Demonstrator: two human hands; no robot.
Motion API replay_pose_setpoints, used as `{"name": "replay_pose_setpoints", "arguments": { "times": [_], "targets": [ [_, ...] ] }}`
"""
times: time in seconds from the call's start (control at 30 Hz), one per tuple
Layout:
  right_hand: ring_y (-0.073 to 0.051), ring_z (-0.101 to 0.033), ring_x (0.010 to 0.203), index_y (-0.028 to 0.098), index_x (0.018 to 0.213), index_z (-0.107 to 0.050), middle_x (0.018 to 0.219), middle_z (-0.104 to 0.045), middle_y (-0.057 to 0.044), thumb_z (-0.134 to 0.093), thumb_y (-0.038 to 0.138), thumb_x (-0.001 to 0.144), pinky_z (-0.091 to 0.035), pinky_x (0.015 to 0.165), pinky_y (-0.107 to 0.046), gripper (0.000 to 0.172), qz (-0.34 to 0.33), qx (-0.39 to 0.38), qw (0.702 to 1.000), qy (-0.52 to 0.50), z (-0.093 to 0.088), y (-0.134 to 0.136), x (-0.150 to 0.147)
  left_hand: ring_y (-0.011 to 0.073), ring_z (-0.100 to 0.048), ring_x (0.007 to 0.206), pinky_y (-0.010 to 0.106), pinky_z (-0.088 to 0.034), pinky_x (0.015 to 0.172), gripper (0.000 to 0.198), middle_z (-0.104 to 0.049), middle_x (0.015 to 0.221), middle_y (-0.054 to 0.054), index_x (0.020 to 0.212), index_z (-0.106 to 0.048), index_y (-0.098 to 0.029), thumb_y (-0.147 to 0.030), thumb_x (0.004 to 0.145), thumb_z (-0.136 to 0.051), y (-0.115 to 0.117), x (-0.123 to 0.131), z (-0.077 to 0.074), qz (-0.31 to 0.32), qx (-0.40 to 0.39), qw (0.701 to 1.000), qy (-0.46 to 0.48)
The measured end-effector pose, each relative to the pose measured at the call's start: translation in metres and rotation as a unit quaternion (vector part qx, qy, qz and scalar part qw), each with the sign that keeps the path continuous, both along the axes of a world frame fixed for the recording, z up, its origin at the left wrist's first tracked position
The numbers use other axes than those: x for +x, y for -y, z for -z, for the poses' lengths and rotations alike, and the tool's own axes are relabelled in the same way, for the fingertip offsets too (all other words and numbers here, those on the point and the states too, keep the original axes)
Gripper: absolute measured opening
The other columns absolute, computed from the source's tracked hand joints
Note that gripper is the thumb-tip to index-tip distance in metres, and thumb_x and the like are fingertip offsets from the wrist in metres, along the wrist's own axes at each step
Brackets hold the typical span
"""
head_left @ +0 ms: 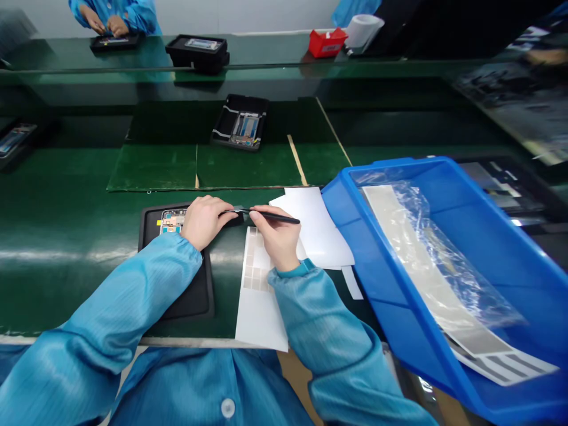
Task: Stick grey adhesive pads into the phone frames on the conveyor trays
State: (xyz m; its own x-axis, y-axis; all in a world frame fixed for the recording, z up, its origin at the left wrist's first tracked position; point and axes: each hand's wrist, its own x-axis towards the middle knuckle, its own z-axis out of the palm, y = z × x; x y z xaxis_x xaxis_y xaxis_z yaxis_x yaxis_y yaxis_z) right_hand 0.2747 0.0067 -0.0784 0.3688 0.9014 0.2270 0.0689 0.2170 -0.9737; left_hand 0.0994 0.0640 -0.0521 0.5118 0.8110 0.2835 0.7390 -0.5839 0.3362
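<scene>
Right hand (271,236) pinches slim black tweezers (275,216) between thumb and fingers, just right of a black tray (186,302) and above a white sheet of pale square pads (260,313). Left hand (204,222), fingers curled, lies at the tray's upper edge beside a phone frame (172,221); whether it grips anything cannot be told. Right of the tray sits a blue plastic bin (399,248) holding foil sheets in clear film (412,248). Beyond the tray, a second tray (242,122) lies on a green mat; farther still are a co-worker's hands (104,23).

Phone frame (172,221) — colored parts exposed — lying in a black tray (195,299); left hand (205,222) over its right side — right hand (273,236) gripping black tweezers (275,216).
</scene>
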Motion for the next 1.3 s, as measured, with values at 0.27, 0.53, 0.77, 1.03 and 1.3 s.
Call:
{"name": "replay_pose_setpoints", "arguments": {
  "times": [0.27, 0.53, 0.77, 1.03, 1.3],
  "targets": [
    [-0.019, -0.073, 0.087, 0.023, 0.089, -0.078, 0.093, -0.077, -0.004, -0.080, 0.027, 0.079, -0.060, 0.082, -0.035, 0.011, -0.024, 0.039, 0.999, 0.005, 0.006, 0.001, 0.000, 0.0218, -0.066, 0.087, 0.036, -0.043, 0.079, 0.021, -0.077, 0.094, 0.003, 0.091, -0.078, -0.023, -0.036, 0.095, -0.062, 0.000, 0.002, -0.003, 0.010, -0.008, 0.999, -0.045],
    [-0.020, -0.073, 0.084, 0.024, 0.087, -0.078, 0.089, -0.078, -0.003, -0.081, 0.028, 0.078, -0.061, 0.079, -0.034, 0.010, -0.016, 0.035, 0.999, 0.019, 0.005, 0.000, 0.000, 0.0216, -0.065, 0.087, 0.036, -0.041, 0.080, 0.020, -0.077, 0.094, 0.004, 0.090, -0.078, -0.022, -0.034, 0.095, -0.062, 0.003, 0.003, -0.002, 0.011, -0.013, 0.999, -0.049],
    [-0.018, -0.071, 0.068, 0.020, 0.084, -0.077, 0.076, -0.075, -0.003, -0.084, 0.039, 0.073, -0.059, 0.069, -0.035, 0.023, 0.009, -0.023, 0.998, -0.053, 0.007, -0.002, 0.000, 0.0221, -0.065, 0.091, 0.037, -0.041, 0.082, 0.024, -0.077, 0.098, 0.003, 0.096, -0.076, -0.022, -0.040, 0.095, -0.061, 0.002, 0.003, -0.004, 0.010, -0.010, 0.999, -0.045],
    [-0.013, -0.064, 0.060, 0.019, 0.083, -0.074, 0.069, -0.071, 0.000, -0.086, 0.036, 0.070, -0.054, 0.065, -0.029, 0.025, 0.016, -0.027, 0.989, -0.142, 0.019, -0.008, 0.003, 0.0272, -0.060, 0.113, 0.039, -0.044, 0.091, 0.040, -0.068, 0.127, 0.008, 0.125, -0.064, -0.018, -0.038, 0.091, -0.068, 0.007, -0.020, -0.022, -0.007, -0.011, 0.998, -0.056],
    [-0.011, -0.059, 0.055, 0.017, 0.077, -0.071, 0.069, -0.069, 0.000, -0.088, 0.035, 0.065, -0.050, 0.059, -0.028, 0.027, 0.040, -0.038, 0.988, -0.147, 0.001, -0.009, -0.001, 0.0277, -0.061, 0.106, 0.042, -0.046, 0.089, 0.028, -0.069, 0.116, 0.008, 0.114, -0.067, -0.018, -0.035, 0.093, -0.063, 0.033, -0.114, -0.028, 0.016, -0.047, 0.995, -0.083]
  ]
}}
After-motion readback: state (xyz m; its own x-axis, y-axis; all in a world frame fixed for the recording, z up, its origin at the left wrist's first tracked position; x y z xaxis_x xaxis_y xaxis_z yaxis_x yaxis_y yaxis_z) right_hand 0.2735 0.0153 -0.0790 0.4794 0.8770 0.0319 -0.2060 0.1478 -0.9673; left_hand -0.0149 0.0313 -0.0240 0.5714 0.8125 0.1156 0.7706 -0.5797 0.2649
